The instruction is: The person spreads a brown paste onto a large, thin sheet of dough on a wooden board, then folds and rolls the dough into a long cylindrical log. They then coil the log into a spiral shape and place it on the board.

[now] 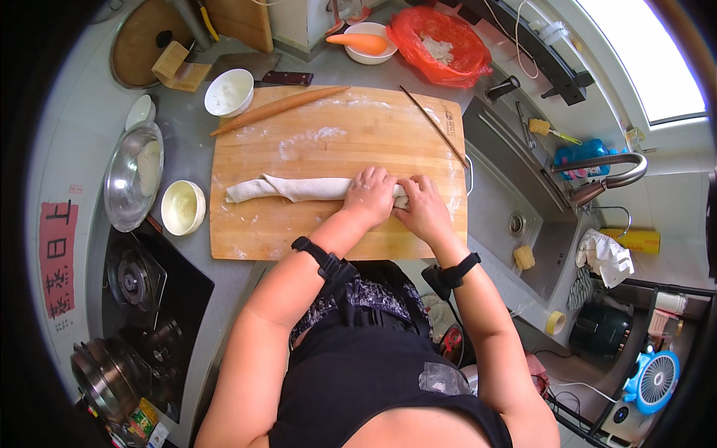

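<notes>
A long roll of white dough (313, 189) lies crosswise on a floured wooden cutting board (336, 235), its free end tapering at the left. My left hand (369, 193) curls over the roll near its right end. Beside it, my right hand (420, 204) pinches that end between thumb and fingers, and a short stretch of dough shows between the two hands. A tapered wooden rolling pin (280, 109) rests across the board's far left corner. Toward the right edge lies a thin dark stick (431, 124).
White bowls (229, 92), a cream bowl (184, 208) and a metal basin (134, 176) with dough stand left. A cleaver (285, 78) lies behind the board, near a red plastic bag (442, 47). The sink (504, 201) is right; a gas stove (151, 274) is left.
</notes>
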Action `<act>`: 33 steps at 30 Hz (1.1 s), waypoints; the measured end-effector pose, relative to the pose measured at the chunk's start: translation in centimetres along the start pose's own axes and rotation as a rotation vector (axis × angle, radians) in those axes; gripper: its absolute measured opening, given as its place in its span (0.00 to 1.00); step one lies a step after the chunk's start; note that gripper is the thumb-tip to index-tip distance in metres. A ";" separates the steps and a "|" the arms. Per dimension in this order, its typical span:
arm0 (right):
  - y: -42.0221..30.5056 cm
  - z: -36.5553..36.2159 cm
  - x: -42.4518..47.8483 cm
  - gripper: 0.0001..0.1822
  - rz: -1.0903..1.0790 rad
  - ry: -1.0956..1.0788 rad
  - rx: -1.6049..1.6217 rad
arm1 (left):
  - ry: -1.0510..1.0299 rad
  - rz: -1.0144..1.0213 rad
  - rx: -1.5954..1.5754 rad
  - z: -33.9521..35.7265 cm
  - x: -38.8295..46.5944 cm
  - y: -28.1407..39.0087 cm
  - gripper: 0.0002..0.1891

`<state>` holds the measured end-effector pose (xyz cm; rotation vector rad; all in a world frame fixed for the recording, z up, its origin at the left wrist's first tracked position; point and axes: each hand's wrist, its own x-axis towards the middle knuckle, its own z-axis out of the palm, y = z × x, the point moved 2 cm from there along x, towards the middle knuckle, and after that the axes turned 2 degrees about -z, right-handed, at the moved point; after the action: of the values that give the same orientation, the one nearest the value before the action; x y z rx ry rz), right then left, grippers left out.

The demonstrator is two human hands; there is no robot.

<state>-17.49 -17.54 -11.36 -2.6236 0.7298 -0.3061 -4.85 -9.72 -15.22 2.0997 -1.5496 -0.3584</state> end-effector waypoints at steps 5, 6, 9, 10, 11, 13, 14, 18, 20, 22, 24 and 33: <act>0.6 0.4 0.7 0.21 0.009 -0.061 0.051 | -0.053 0.009 -0.007 -0.2 0.1 0.1 0.14; 0.6 0.4 0.7 0.19 -0.004 -0.046 0.045 | -0.078 0.003 -0.023 -0.5 0.2 0.3 0.14; 0.9 0.6 0.7 0.16 -0.019 0.000 0.044 | -0.135 -0.021 -0.057 -1.2 0.3 0.8 0.14; 1.1 0.8 0.7 0.16 -0.011 0.016 0.056 | -0.139 -0.034 -0.061 -1.3 0.3 0.9 0.14; 1.1 0.9 0.7 0.16 -0.001 0.032 0.069 | -0.144 -0.047 -0.064 -1.3 0.3 1.0 0.14; 0.6 0.5 1.0 0.18 0.091 -0.033 0.106 | -0.120 -0.030 -0.037 -1.2 -0.2 0.8 0.15; 0.3 0.3 1.1 0.19 0.138 -0.066 0.125 | -0.108 -0.021 -0.024 -1.1 -0.4 0.6 0.16; 0.3 0.2 1.0 0.19 0.238 -0.075 0.227 | -0.063 0.046 0.082 -1.1 -0.7 0.0 0.16; 1.2 1.0 1.0 0.18 0.284 -0.081 0.297 | -0.044 0.038 0.071 -1.2 -0.6 0.1 0.16; 2.0 1.9 1.1 0.16 0.382 -0.098 0.443 | -0.040 0.022 0.068 -1.0 -0.6 -0.2 0.16; 2.1 2.4 1.2 0.15 0.496 -0.093 0.621 | -0.045 -0.003 0.049 -0.9 -0.4 -0.3 0.16; 1.1 4.9 1.6 0.20 0.681 0.164 1.204 | -0.032 -0.037 -0.016 -2.4 -1.4 -0.3 0.33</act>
<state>-15.10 -17.71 -16.07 -1.1618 1.0039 -0.5305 -3.89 -7.79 -13.45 2.1223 -1.5225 -0.4187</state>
